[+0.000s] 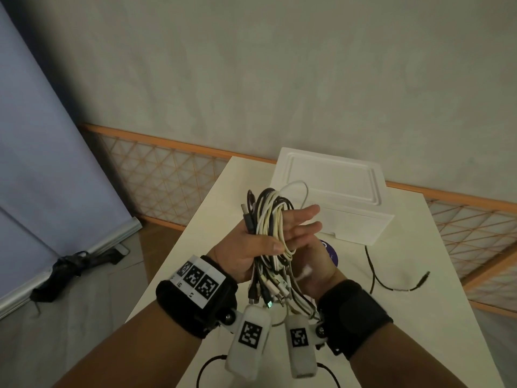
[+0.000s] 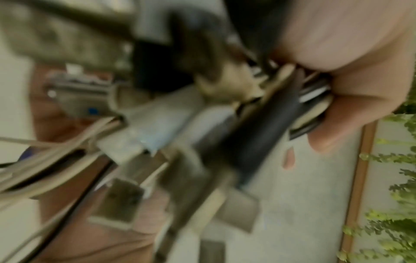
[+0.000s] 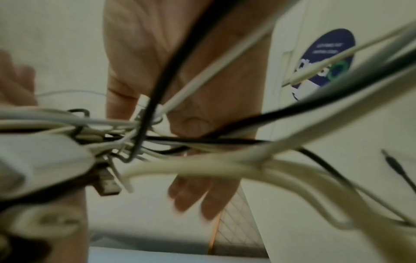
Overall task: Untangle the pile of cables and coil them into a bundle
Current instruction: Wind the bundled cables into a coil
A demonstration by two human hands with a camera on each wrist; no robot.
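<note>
the bundle of cables [image 1: 270,231], white, cream and black ones looped together, is held up in the air above the near end of the table [image 1: 436,289], between both hands. its loops stand up past the fingers and its plug ends hang down toward the wrists. the left hand [image 1: 246,249] wraps it from the left, thumb pressed across the front of the strands. the right hand [image 1: 305,236] lies against the bundle's right side with its fingers [image 1: 307,212] stretched out straight, not curled round anything. the left wrist view is blurred but shows fingers folded over a stack of cables [image 2: 313,99].

one loose black cable [image 1: 391,278] lies on the table to the right, apart from the bundle. behind the hands a white box [image 1: 361,219] sits on the table, and just in front of it a dark round sticker [image 1: 333,254], partly hidden by the right hand.
</note>
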